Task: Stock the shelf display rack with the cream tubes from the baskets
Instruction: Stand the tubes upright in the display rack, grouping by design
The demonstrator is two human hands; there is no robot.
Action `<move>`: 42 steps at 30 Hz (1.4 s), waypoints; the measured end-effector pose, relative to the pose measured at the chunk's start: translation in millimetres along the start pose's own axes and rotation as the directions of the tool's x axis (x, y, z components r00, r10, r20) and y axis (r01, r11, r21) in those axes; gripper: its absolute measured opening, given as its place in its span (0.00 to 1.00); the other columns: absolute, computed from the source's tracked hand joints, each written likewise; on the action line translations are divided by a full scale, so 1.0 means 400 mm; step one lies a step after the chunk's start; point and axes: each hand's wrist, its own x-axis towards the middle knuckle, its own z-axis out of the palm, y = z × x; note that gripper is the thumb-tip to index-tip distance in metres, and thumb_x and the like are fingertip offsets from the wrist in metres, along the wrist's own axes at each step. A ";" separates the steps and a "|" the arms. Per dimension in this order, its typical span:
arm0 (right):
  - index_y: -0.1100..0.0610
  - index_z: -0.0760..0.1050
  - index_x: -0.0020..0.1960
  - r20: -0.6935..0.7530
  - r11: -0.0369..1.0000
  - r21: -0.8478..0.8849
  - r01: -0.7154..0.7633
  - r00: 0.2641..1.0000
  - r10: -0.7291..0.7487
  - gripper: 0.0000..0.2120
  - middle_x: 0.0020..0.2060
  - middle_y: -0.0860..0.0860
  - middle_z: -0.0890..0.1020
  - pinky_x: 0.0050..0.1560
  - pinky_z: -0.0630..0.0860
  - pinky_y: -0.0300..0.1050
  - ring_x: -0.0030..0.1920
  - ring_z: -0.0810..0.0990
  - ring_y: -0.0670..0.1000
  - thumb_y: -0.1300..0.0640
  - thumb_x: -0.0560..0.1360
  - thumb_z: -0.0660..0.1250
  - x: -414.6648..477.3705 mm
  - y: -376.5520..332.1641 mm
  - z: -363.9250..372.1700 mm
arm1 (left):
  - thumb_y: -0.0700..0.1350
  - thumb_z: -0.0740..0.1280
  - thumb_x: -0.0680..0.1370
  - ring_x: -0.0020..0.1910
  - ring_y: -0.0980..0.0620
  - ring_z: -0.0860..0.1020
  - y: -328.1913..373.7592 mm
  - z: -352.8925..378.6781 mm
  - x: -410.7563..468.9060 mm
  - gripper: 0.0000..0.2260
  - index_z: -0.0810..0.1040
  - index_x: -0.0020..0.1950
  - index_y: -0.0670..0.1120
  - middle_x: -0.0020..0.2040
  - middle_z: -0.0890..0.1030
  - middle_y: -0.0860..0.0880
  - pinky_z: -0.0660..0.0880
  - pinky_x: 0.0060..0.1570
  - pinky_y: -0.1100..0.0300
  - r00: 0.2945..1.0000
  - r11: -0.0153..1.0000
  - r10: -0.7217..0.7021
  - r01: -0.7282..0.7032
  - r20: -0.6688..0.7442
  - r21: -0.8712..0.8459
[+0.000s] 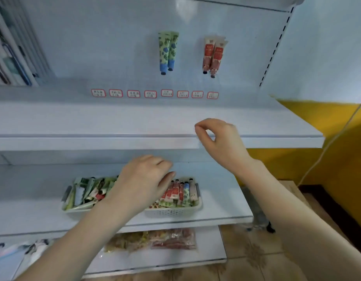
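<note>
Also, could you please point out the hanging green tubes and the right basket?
hanging green tubes (167, 51): head view, patterned body.
right basket (172, 213): head view, front mesh wall.

This looks like a small shop. White metal display shelving with a slotted upright carries a row of red-bordered price labels along one shelf. Cream tubes hang in pairs on the back panel, more lie loose in white baskets below, and clear snack packets sit on the lowest shelf.
</note>
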 end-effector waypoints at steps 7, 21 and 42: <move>0.64 0.78 0.50 0.214 0.976 -0.027 -0.216 0.952 0.217 0.10 0.45 0.58 0.82 0.47 0.73 0.52 0.46 0.79 0.57 0.61 0.79 0.60 -0.171 0.072 0.122 | 0.50 0.56 0.75 0.30 0.47 0.79 -0.042 0.110 -0.130 0.18 0.82 0.38 0.44 0.32 0.81 0.49 0.76 0.25 0.58 0.981 0.994 -0.100 0.106 0.164 -0.027; 0.66 0.74 0.47 0.503 0.780 -0.234 -0.580 0.615 0.608 0.12 0.45 0.64 0.80 0.43 0.72 0.48 0.47 0.78 0.61 0.59 0.79 0.57 -0.258 0.370 0.515 | 0.47 0.60 0.80 0.49 0.41 0.79 -0.170 0.573 -0.111 0.13 0.75 0.56 0.39 0.51 0.79 0.40 0.72 0.42 0.54 0.703 0.857 -0.507 0.476 0.498 0.200; 0.62 0.71 0.57 0.511 0.670 -0.257 -0.697 0.490 0.706 0.14 0.35 0.51 0.72 0.49 0.71 0.46 0.59 0.75 0.58 0.53 0.77 0.63 -0.263 0.469 0.679 | 0.36 0.61 0.77 0.55 0.41 0.74 -0.242 0.812 -0.085 0.14 0.67 0.62 0.35 0.57 0.74 0.37 0.71 0.49 0.54 0.545 0.717 -0.685 0.620 0.483 0.318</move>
